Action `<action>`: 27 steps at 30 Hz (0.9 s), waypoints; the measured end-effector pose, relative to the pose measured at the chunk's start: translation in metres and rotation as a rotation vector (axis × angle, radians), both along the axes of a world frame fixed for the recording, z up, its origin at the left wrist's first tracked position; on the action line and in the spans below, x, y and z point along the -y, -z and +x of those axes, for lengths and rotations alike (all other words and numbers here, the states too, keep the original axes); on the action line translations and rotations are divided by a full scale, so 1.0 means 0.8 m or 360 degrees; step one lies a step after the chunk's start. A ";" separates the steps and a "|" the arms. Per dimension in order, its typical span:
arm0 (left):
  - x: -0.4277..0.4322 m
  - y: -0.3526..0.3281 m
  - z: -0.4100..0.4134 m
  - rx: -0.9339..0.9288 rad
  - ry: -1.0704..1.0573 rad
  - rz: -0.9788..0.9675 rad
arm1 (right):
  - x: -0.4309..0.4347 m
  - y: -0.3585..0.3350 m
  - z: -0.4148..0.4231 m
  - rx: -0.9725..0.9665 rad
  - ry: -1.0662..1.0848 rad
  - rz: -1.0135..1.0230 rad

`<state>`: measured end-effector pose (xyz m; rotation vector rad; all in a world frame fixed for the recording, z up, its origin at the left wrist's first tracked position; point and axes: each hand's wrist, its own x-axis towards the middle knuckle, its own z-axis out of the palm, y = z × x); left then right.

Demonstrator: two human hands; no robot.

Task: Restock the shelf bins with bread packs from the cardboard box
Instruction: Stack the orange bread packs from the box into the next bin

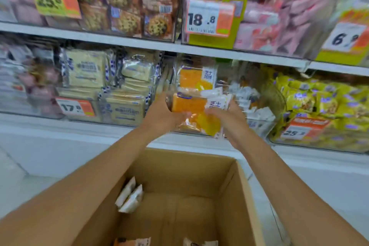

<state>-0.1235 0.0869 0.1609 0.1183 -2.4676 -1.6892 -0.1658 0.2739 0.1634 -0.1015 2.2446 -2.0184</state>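
Reaching over the cardboard box (246, 195), the left hand (159, 115) and right hand (228, 121) each had a curled grip on one orange bread pack (189, 104) at the front of a shelf bin (268, 104).

This was a shop, a grocery aisle by the look of it. White shelves (139, 43) carried clear bins (319, 147) packed tight with wrapped bread and snack packs (85, 70). Printed price tags (207, 19), among them 18.8 and 25.8, hung on the bin fronts. An open cardboard box (245, 195) holding a few more packs stood below the shelves.
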 end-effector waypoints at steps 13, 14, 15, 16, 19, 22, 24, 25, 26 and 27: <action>0.021 -0.007 -0.165 -0.0267 -0.0213 -0.0552 | 0.027 0.004 -0.130 -0.0420 0.0227 0.0099; 0.024 -0.005 -0.161 -0.0344 -0.0176 -0.0613 | 0.025 0.008 -0.130 -0.0513 0.0213 0.0141; 0.028 -0.002 -0.156 -0.0416 -0.0103 -0.0707 | 0.023 0.010 -0.128 -0.0601 0.0166 0.0190; 0.031 -0.001 -0.150 -0.0449 -0.0009 -0.0785 | 0.021 0.013 -0.128 -0.0620 0.0094 0.0253; 0.046 0.005 -0.147 -0.0423 0.0150 -0.0897 | 0.021 0.008 -0.121 -0.0649 0.0049 0.0460; 0.051 0.006 -0.151 -0.0396 0.0140 -0.1083 | 0.016 -0.001 -0.119 -0.0910 0.0066 0.0912; 0.052 0.002 -0.155 -0.0374 0.0109 -0.1180 | 0.016 -0.001 -0.121 -0.0980 -0.0028 0.1181; 0.053 -0.001 -0.157 -0.0367 0.0103 -0.1227 | 0.016 0.001 -0.121 -0.0945 -0.0059 0.1254; 0.053 -0.004 -0.159 -0.0366 0.0098 -0.1272 | 0.017 0.004 -0.122 -0.0899 -0.0067 0.1287; 0.054 -0.008 -0.159 -0.0373 0.0095 -0.1314 | 0.018 0.006 -0.122 -0.0875 -0.0061 0.1306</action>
